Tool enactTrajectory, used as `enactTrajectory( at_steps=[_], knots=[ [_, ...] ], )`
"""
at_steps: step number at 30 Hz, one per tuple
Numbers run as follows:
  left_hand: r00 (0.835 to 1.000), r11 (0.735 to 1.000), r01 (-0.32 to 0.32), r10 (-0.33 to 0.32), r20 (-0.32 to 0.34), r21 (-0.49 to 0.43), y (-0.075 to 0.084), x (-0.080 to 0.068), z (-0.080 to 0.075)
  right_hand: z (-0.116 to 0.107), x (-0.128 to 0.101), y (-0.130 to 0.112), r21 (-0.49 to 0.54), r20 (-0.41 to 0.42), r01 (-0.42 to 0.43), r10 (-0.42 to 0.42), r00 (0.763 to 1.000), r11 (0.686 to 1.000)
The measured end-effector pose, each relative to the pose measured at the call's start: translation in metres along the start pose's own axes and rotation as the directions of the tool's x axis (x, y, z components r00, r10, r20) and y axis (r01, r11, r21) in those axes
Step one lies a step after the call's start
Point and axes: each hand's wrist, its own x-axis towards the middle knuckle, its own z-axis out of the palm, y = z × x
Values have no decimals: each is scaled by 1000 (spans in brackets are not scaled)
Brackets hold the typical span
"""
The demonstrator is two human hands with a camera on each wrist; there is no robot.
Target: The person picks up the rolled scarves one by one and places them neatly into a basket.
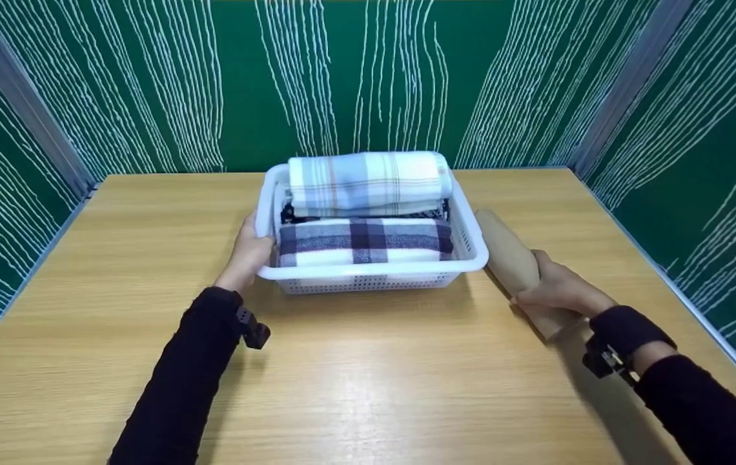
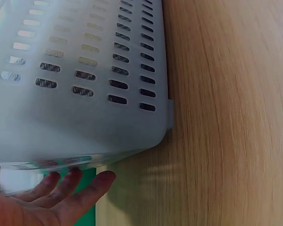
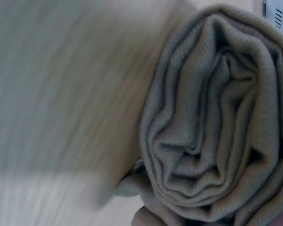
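Observation:
In the head view, a white plastic basket (image 1: pixel 371 270) stands on the table. My left hand (image 1: pixel 246 255) holds its left side at the rim, and the left wrist view shows fingers (image 2: pixel 82 195) outside the perforated wall. Inside the basket lie a rolled blue-and-white plaid cloth (image 1: pixel 368 184) at the back and a rolled purple-and-white checked cloth (image 1: pixel 368 242) in front. Dark patterned fabric (image 1: pixel 432 212) shows between them. My right hand (image 1: pixel 558 284) grips a rolled brown cloth (image 1: pixel 507 255), its far end beside the basket's right side. The right wrist view shows its spiral layered end.
The light wooden table (image 1: pixel 355 374) extends around the basket on all sides. Green panels with white wavy lines (image 1: pixel 374 77) stand behind and at both sides, joined by grey corner posts (image 1: pixel 629 84).

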Motion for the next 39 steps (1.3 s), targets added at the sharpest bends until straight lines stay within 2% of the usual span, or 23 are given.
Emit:
enactTrajectory(
  at_steps=[9,14,18,22,28,32,36,39],
  knots=[
    [1000,1000,14,-14,-2,4,0,2,0,-9,-12,9,63,113,17,-24,993,998],
    [1000,1000,11,-11,2,1,2,2,0,-15,-12,11,42,163,-9,2,987,999],
    [1000,1000,10,-10,2,2,2,1,0,-20,-11,11,11,194,3,-5,981,1000],
    [1000,1000,8,-8,2,2,1,0,0,-27,-12,12,-44,225,48,-37,974,998],
    [1000,1000,1,-1,3,-9,0,0,0,-34,-14,14,-134,273,80,-41,961,988],
    [1000,1000,7,-7,-2,0,1,0,-1,-38,-15,16,-94,315,124,-88,945,988],
    [1000,1000,21,-21,-3,9,1,0,0,-41,-18,18,-67,353,212,-176,919,975],
    [1000,1000,24,-24,0,10,1,0,0,-41,-19,20,-105,367,271,-216,905,957]
  ],
)
